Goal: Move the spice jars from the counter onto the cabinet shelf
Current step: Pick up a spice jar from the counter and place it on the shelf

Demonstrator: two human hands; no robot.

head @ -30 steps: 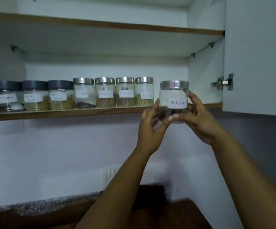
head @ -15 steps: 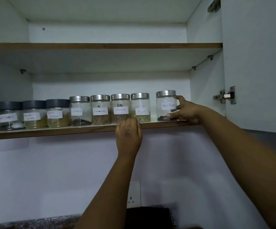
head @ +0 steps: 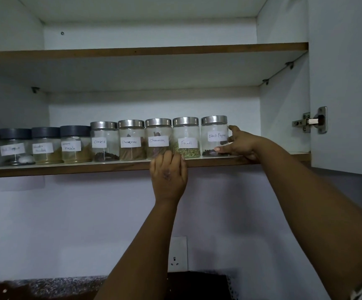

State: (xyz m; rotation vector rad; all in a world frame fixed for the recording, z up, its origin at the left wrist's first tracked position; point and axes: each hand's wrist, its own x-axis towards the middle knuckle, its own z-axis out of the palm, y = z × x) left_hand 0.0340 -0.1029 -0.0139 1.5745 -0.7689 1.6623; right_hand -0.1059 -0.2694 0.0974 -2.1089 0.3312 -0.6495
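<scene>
A row of several labelled glass spice jars stands on the lower cabinet shelf point(head: 67, 167). The rightmost is the Black Pepper jar point(head: 214, 135) with a steel lid. My right hand point(head: 239, 144) holds it from the right side, thumb at its base and fingers round its back. Left of it stand the Fennel jar point(head: 186, 138), two Cinnamon jars point(head: 158, 137) and the Cloves jar point(head: 104, 141). My left hand point(head: 168, 176) is raised at the shelf's front edge below the Cinnamon and Fennel jars, its fingers curled over the edge and holding nothing.
Three jars with dark lids point(head: 45, 146) fill the shelf's left end. The upper shelf point(head: 145, 50) is bare. The open cabinet door point(head: 344, 83) with its hinge point(head: 312, 121) hangs at the right. A wall socket point(head: 176, 254) sits below, above the dark counter point(head: 45, 286).
The Black Pepper jar went from both hands in the air onto the shelf's right end. My left hand let go and dropped to the shelf edge. My right hand stays on the jar.
</scene>
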